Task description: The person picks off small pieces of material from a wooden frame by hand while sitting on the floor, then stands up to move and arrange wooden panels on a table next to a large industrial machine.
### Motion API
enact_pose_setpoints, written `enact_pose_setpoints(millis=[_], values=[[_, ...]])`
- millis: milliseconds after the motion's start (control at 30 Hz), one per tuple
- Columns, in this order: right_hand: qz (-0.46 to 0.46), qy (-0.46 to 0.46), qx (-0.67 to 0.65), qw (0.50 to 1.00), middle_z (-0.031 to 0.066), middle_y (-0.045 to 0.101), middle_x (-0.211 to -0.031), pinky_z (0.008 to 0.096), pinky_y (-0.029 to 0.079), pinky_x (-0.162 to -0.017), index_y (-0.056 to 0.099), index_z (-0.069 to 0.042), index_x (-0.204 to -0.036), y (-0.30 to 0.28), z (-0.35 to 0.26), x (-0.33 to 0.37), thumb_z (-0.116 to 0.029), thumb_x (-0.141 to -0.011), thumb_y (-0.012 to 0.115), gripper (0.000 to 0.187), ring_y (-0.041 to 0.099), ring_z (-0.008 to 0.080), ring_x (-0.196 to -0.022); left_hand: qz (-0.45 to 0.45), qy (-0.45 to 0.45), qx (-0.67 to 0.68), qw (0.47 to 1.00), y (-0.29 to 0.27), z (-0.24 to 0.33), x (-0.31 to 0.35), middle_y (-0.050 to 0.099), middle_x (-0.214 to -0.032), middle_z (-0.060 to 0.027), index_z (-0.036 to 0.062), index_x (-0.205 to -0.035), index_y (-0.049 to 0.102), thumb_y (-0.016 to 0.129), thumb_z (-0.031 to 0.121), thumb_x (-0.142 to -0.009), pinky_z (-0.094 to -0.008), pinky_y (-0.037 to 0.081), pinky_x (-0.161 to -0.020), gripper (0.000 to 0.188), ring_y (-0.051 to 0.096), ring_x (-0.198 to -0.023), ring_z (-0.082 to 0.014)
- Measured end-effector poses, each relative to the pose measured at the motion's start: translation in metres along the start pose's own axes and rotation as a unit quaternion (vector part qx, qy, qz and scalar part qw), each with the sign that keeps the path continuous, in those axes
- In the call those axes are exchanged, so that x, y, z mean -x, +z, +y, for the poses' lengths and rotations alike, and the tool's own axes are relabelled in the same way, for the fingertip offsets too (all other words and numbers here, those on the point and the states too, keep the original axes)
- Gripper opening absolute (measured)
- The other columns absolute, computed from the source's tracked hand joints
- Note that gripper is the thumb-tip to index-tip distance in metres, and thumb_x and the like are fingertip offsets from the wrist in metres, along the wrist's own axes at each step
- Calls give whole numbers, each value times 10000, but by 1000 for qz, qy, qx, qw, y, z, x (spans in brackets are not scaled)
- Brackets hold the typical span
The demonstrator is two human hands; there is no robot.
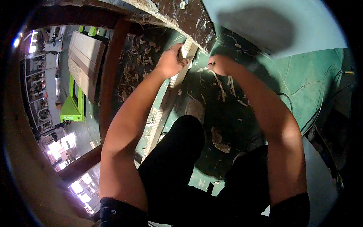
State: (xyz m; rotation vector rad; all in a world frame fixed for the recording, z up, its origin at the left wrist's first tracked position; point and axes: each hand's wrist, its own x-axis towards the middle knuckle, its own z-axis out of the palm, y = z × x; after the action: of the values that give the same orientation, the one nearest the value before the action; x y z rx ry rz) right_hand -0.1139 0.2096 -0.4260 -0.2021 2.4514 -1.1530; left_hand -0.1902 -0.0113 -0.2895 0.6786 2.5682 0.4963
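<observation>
My left hand (pixel 173 62) is closed around the upper part of a long pale wooden strip (pixel 165 108), which slants down past my left leg. Just beyond that hand, the strip's top end meets the edge of a dark brown, chipped board (pixel 189 19). To the right of the strip, my right hand (pixel 222 65) is a closed fist near the board's lower corner. A small dark bit shows at its fingers, too small to name. Thin pale slivers (pixel 219 85) appear just below this fist; whether they touch it I cannot tell.
Wood scraps and shavings (pixel 138 64) litter the green floor (pixel 302 72). Loose threads and dark cables (pixel 329 98) lie at the right. A dark frame post (pixel 113 75) stands left, with wooden panels (pixel 87 56) on a bright green stand (pixel 75 108) beyond it. A pale blue surface (pixel 302 22) fills the upper right.
</observation>
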Motion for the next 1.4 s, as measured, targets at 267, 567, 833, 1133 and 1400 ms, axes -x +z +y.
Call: enact_pose_setpoints(millis=[267, 567, 833, 1133, 1400], values=[[-20, 93, -10, 995, 221, 713, -988, 468, 530, -831, 710, -31, -1030, 0, 54, 20, -307, -923, 619, 310, 693, 361, -917, 23, -47, 56, 997, -5, -5, -21, 726, -927, -176, -13, -1121, 704, 772, 378, -867, -360, 532, -804, 472, 671, -790, -227], [3, 82, -16, 997, 219, 718, -959, 472, 540, -825, 715, -18, -964, -5, 60, 23, -284, -898, 606, 295, 696, 349, -896, -57, -74, -58, 994, -15, 7, -34, 719, -996, -218, 17, -1104, 718, 628, 549, -939, -431, 530, -855, 564, 696, -926, -341], [-12, 100, 7, 995, 197, 714, -1020, 459, 522, -832, 681, -4, -1071, -16, 79, 38, -310, -921, 620, 346, 679, 325, -939, -116, 3, -142, 983, -23, 2, -40, 694, -1136, -234, 24, -1223, 671, 496, 663, -957, -431, 504, -947, 714, 660, -1089, -379], [47, 125, -12, 991, 191, 721, -978, 456, 528, -801, 698, -10, -1001, -41, 86, 70, -276, -887, 625, 298, 685, 316, -871, -190, -35, -148, 970, -22, -22, -59, 663, -1232, -229, 58, -1340, 607, 293, 796, -932, -442, 464, -1024, 900, 610, -1177, -395], [66, 118, -18, 991, 228, 714, -1020, 496, 535, -861, 725, -15, -995, -56, 88, 98, -250, -847, 616, 298, 694, 364, -922, -140, -94, -134, 977, -20, -3, -47, 691, -1114, -252, -2, -1168, 685, 377, 748, -945, -462, 503, -932, 841, 660, -1046, -412]])
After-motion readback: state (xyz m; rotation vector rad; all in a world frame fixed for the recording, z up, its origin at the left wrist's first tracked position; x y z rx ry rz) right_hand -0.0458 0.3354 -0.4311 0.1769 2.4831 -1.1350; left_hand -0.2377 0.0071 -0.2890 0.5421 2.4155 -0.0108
